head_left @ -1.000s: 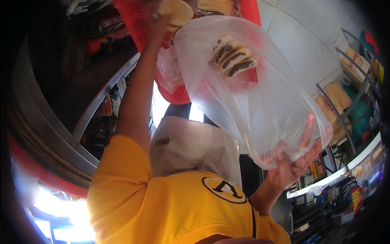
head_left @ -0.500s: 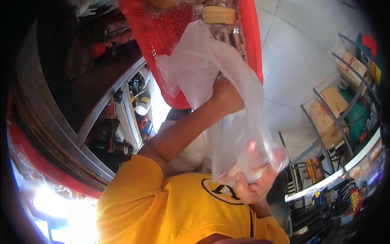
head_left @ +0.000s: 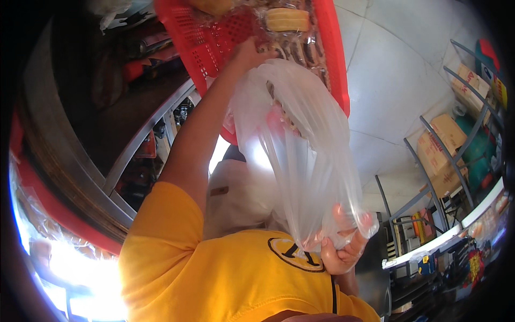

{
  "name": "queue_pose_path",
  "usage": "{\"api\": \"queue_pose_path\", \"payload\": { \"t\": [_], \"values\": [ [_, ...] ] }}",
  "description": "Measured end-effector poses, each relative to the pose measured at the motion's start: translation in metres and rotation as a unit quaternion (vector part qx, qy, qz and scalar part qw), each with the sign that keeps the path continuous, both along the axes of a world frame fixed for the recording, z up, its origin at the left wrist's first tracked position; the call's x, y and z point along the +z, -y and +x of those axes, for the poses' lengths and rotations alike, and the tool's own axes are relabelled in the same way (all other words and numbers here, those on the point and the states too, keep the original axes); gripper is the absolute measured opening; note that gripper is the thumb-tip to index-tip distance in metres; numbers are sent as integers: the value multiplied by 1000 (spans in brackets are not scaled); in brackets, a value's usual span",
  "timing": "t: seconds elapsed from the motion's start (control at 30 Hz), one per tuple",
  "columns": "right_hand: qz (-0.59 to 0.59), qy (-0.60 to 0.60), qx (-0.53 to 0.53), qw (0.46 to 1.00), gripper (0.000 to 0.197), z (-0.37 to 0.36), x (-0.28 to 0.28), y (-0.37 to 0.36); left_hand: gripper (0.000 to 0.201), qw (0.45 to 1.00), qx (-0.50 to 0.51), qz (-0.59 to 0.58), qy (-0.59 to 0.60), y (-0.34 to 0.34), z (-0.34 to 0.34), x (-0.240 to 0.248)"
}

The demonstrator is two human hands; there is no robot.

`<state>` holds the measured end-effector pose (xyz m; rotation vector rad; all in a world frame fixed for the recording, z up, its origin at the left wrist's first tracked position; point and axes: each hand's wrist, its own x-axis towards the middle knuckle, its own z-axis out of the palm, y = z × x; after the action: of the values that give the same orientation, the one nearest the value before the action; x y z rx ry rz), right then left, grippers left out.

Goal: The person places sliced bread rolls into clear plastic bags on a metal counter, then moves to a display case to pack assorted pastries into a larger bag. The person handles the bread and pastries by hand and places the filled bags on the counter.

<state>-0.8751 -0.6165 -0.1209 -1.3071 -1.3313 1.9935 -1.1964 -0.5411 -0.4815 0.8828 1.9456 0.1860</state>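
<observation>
A clear white plastic bag [head_left: 316, 155] hangs in front of me, its upper part overlapping a red perforated plastic basket [head_left: 337, 70]. My right hand [head_left: 346, 241] grips the bag's gathered edge close to my chest, with film stretched over some of its fingers. Across the basket reaches my left hand [head_left: 251, 56], thumb and fingers apart, at the clear-wrapped brown-and-cream baked pieces [head_left: 306, 53]. Just beyond them lies a pale yellow wrapped cake or bread [head_left: 288, 20]. Something brownish shows dimly through the bag; I cannot tell what it is.
Left of the basket, a metal-edged shelf [head_left: 150, 129] holds assorted goods. Pale floor tiles [head_left: 386, 70] lie to the right, with a grey metal rack [head_left: 429, 188] and cardboard boxes [head_left: 440, 145] beyond. A pale, full-looking bag [head_left: 236, 198] is below my left arm.
My left hand has come out of the bag and moved up and left into the basket. The bag hangs fuller across the basket's near end. My right hand still holds its edge.
</observation>
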Motion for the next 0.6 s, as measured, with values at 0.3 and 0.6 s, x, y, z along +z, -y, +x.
{"api": "queue_pose_path", "payload": {
  "t": [0.3,0.6],
  "values": [
    [35,87,-153,984,94,5,-3,-26,85,991,-62,-96,-75,-10,25,-12],
    [108,192,-175,960,96,4,-23,-26,54,978,-1,-136,-157,-22,50,-44]
  ]
}}
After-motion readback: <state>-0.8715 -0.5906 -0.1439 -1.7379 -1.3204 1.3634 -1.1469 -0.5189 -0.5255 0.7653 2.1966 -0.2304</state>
